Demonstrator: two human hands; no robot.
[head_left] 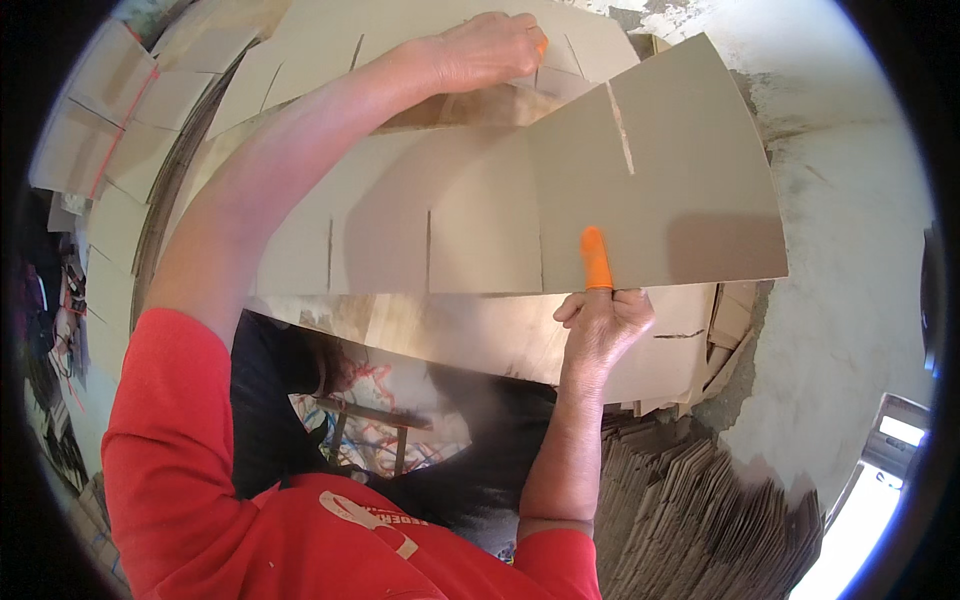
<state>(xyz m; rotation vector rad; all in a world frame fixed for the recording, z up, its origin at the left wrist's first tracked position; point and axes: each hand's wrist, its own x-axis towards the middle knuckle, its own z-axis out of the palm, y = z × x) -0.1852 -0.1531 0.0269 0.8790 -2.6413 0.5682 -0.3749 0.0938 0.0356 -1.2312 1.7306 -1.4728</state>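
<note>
A grey-brown cardboard sheet (470,215) with slits and a crease lies across the work surface, its right panel (690,200) angled upward. My right hand (610,325) is at the near edge of this panel. Its index finger wears an orange finger cover and lies along the panel's face, while the other fingers curl at the edge. Farther away, my left hand (485,50) is closed above another slotted cardboard sheet (325,60). An orange cover shows at its fingertips; whatever those fingers hold is hidden.
The wooden work surface (430,330) shows below the sheet. Stacked cardboard (700,510) stands at lower right, with more pieces (110,100) at far left. A pale wall (850,270) rises on the right. A stool-like frame (375,415) is between my legs.
</note>
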